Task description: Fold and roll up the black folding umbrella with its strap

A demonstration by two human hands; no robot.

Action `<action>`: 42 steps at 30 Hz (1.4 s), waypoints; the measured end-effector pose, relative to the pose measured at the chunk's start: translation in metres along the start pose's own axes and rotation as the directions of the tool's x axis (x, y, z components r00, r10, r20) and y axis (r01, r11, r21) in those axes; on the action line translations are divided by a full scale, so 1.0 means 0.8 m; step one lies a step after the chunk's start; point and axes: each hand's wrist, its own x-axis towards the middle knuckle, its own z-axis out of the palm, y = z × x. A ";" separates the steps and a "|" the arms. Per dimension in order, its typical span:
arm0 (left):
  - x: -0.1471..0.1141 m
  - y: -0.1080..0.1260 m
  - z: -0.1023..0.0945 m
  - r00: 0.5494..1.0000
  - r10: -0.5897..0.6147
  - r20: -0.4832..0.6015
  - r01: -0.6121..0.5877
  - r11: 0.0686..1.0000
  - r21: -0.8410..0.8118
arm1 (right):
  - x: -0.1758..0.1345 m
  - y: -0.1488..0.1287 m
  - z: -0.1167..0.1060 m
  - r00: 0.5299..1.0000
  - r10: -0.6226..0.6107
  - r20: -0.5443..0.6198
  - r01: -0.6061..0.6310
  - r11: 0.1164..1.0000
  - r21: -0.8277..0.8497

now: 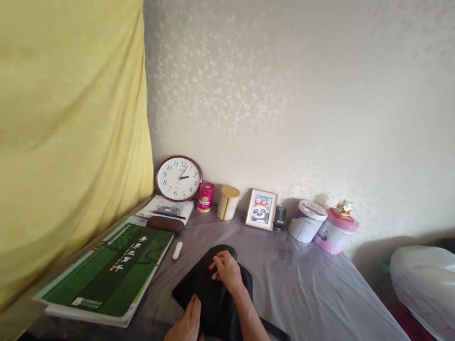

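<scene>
A black, soft-looking folded item [209, 298] lies on the covered table before me; its exact kind cannot be made out. It has a rounded far end, and a flat black strap [276, 332] sticks out to its right. At its near left edge is my left hand [184, 336], fingers together and pointing forward, thumb set apart, with the black edge between them. My right hand [227, 270] is over the far part of the item, fingers loosely bent and slightly apart, with nothing visible in them. My right forearm hides some of the item's right side.
Green book [124, 269], brown case [164, 224] and small white object [177, 250] lie left. Along the wall stand a clock [179, 178], pink can [205, 197], yellow-lidded can [228, 203], picture frame [261, 209] and two tubs [307, 221]. Yellow curtain [49, 111] borders the left.
</scene>
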 end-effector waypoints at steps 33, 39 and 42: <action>0.013 0.010 0.000 0.995 0.090 -0.039 -0.090 0.996 0.002 | 0.028 0.043 -0.021 0.858 -0.513 0.020 0.469 0.769 -0.435; 0.010 0.008 -0.003 0.996 0.090 -0.019 -0.091 0.996 -0.018 | 0.038 0.034 -0.031 0.894 -0.431 -0.122 0.316 0.800 -0.510; 0.012 0.005 0.003 0.995 0.099 -0.029 -0.100 0.995 -0.025 | 0.010 0.024 -0.026 0.828 -0.523 -0.202 0.380 0.788 -0.485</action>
